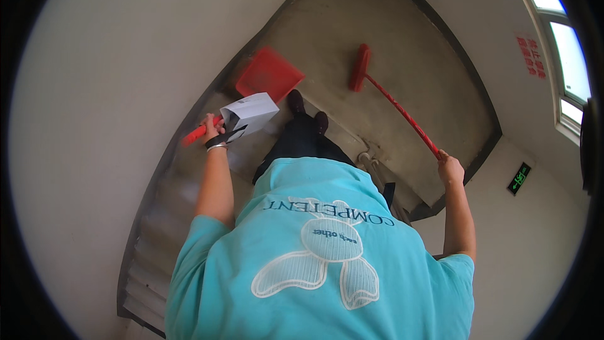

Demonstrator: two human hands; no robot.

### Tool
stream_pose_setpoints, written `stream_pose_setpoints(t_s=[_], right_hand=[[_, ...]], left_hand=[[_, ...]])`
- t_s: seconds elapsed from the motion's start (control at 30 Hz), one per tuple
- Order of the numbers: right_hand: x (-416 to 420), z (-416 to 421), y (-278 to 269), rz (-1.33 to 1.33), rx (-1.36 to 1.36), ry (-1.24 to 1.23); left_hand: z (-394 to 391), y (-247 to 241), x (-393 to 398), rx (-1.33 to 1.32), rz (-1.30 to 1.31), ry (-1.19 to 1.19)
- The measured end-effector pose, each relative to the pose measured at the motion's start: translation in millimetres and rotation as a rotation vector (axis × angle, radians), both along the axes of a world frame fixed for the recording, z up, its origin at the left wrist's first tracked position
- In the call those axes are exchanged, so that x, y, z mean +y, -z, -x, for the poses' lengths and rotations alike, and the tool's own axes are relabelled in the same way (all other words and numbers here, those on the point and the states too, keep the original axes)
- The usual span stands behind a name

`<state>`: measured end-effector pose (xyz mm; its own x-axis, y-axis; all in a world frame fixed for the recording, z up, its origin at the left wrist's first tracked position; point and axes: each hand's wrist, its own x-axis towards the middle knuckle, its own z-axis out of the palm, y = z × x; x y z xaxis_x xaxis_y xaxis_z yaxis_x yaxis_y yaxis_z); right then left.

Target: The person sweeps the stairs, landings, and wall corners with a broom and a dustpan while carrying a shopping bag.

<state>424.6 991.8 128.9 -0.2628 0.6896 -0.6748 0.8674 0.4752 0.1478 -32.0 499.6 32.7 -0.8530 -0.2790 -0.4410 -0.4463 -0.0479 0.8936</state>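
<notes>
My left hand [212, 127] grips the red handle [194, 136] of a long-handled dustpan. The red pan [269, 74] is ahead of my feet on the left, close to the wall. A white paper bag or box [255, 114] with a black strap hangs at my left wrist and hides the middle of the dustpan's handle. Out to the right, my right hand [451, 169] is closed around the upper end of a broom's red stick [406, 115]. The red broom head [360, 68] rests on the concrete landing, right of the pan and apart from it.
My dark shoes [302, 106] stand close to the edge of the landing [401, 47]. Stairs [151, 269] descend or rise at lower left; I cannot tell which. A handrail [373, 163] is beside my right hip. Walls, a window [568, 52] and a green exit sign [519, 178] surround the landing.
</notes>
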Motion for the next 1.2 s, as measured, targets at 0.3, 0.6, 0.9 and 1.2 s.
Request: stream_pose_setpoints(t_s=[0.3,0.6,0.9,1.2], right_hand=[[-18.4,56.7,4.5,0.096,0.044,0.025],[4.2,43.9,45.7,0.172,0.1,0.189],[17.2,64.4,54.7,0.168,0.088,0.229],[17.1,113.1,26.7,0.181,-0.013,0.213]], left_hand=[[-10.4,39.8,-8.7,-0.009,-0.101,-0.174],[-15.7,86.8,-25.9,-0.025,0.0,-0.241],[-16.2,108.1,-39.0,-0.08,0.139,-0.159],[-24.9,178.4,-102.4,-0.043,0.312,0.039]])
